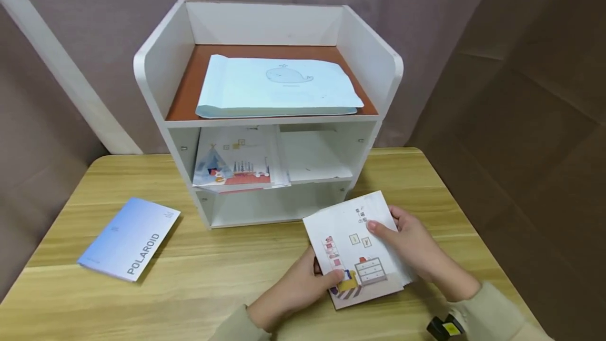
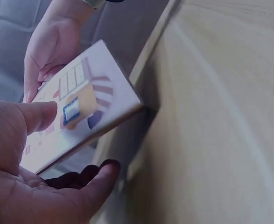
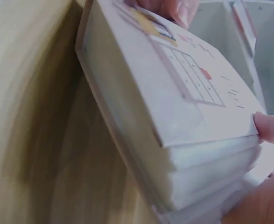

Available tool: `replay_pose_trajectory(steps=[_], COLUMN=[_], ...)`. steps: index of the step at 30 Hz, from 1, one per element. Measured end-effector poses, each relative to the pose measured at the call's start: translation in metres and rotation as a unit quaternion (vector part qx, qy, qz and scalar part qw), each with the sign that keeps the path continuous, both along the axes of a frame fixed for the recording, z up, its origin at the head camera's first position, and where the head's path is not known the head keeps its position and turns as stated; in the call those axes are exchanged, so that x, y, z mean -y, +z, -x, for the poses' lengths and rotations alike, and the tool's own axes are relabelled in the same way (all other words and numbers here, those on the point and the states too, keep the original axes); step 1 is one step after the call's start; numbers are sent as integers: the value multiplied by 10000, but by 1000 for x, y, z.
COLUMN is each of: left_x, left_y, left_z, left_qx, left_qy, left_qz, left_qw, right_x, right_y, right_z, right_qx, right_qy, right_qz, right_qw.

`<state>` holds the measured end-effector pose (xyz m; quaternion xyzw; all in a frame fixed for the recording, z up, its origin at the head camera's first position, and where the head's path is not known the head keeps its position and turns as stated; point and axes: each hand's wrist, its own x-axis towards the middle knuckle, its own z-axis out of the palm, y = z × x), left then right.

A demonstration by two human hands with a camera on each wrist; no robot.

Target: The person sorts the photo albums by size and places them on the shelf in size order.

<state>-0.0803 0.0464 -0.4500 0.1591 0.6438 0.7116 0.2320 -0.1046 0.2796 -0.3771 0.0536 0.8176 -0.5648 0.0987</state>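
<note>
Where drapes [image 1: 440,20] hang, wood-grain table [image 1: 189,299], held book [image 1: 347,254]

Thick white illustrated book [image 1: 352,254], tilted

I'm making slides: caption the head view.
Both hands hold an illustrated book in front of a white shelf.

Indoor nook: drapes [image 1: 118,41], table [image 1: 222,262], shelf [image 1: 265,22]
</note>
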Motion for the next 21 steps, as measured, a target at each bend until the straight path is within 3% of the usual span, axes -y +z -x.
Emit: replay_pose_trajectory(steps=[12,21], left_x=[23,26], left_y=[16,21], left_z=[-6,-7], left_qx=[-222,-894], left_qy=[243,530], left_qz=[-101,-79], left_qw=[9994,9946], right_x=[26,38], right_y=[10,12], right_z=[10,17], right_qx=[-761,-913], right_qy=[298,253], right_qz=[869,1266], right_qw=[9929,9874])
